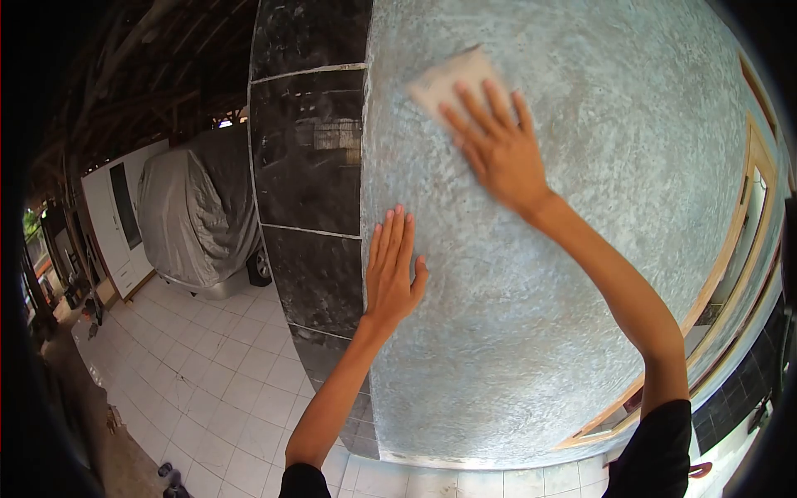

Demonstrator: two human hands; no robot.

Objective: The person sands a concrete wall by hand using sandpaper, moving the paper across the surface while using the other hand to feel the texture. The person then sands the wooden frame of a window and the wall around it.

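Observation:
My right hand (501, 158) presses a beige, roughly square sheet of sandpaper (440, 80) flat to the upper part of a mottled blue-grey wall (531, 332). Its fingers lie spread over the sheet, and both are a little smeared by motion. Lower down and to the left, my left hand (393, 266) rests with straight fingers against the same wall, close to the edge of the black tiles (307, 183). It holds nothing. The sheet's underside, facing the wall, is hidden.
On the right is a wooden window frame (721, 282). A vehicle under a grey cover (195, 216) stands at the left, beside a white cabinet (119, 236). White floor tiles (224, 373) run below. Dark footwear (174, 485) lies at the bottom left.

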